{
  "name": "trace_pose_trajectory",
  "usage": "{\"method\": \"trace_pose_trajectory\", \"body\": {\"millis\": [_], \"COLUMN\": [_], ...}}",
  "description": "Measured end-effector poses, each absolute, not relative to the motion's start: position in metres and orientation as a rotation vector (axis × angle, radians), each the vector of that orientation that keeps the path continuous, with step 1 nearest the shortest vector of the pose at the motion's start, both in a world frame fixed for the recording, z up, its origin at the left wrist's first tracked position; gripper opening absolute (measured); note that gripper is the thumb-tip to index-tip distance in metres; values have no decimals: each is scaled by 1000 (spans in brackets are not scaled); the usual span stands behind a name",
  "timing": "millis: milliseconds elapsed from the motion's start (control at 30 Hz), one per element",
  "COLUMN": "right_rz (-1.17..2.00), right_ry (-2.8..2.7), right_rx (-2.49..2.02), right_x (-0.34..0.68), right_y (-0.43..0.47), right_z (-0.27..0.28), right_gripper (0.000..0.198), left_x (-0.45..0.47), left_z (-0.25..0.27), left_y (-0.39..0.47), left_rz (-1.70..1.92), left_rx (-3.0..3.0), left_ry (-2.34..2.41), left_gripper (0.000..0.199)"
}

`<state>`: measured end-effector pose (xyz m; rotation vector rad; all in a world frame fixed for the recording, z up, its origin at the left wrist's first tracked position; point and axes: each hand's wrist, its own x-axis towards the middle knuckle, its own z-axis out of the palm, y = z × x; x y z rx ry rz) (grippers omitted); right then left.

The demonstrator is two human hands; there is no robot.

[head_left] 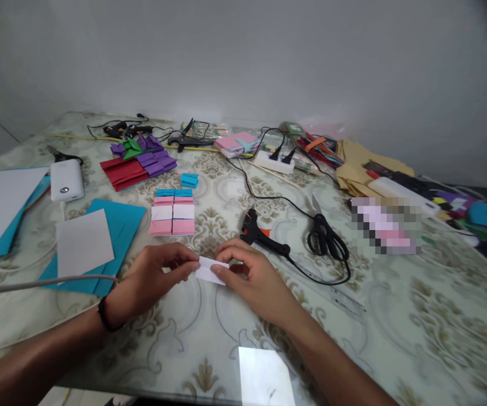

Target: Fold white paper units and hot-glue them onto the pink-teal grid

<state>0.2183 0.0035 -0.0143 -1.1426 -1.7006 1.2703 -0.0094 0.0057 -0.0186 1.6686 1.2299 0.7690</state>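
Observation:
Between my two hands is a small folded piece of white paper [206,272], held just above the patterned tablecloth. My left hand [152,276] pinches its left end between thumb and fingertips. At the other end, my right hand [254,276] grips it with the thumb on top and the fingers behind. Just beyond lie folded paper strips [172,213] in blue, pink and white, set in two columns. A small folded blue paper [189,180] sits behind them. To the right of the strips rests a black glue gun [264,235].
Black-handled scissors [325,237] and a clear ruler [348,301] lie on the right. Blue sheets [127,217] with a white square [84,245] and a white power bank [67,180] are on the left. Red folded papers [122,173] and a power strip [275,162] lie farther back.

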Motion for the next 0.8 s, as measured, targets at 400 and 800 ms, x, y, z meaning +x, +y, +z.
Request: {"method": "trace_pose_trajectory", "body": {"millis": [400,800], "right_rz": [1250,1343], "right_ry": [-1728,-1654], "right_rx": [-1135,-1046], "right_x": [217,221], "right_y": [0,7], "right_z": [-17,-19], "right_gripper": [14,16], "left_x": [-8,-16], "left_z": [-9,-5], "left_y": [1,3], "left_rz": [712,830], "left_rx": [1922,1782], "left_ry": [1339,1173], "left_gripper": [18,24]}}
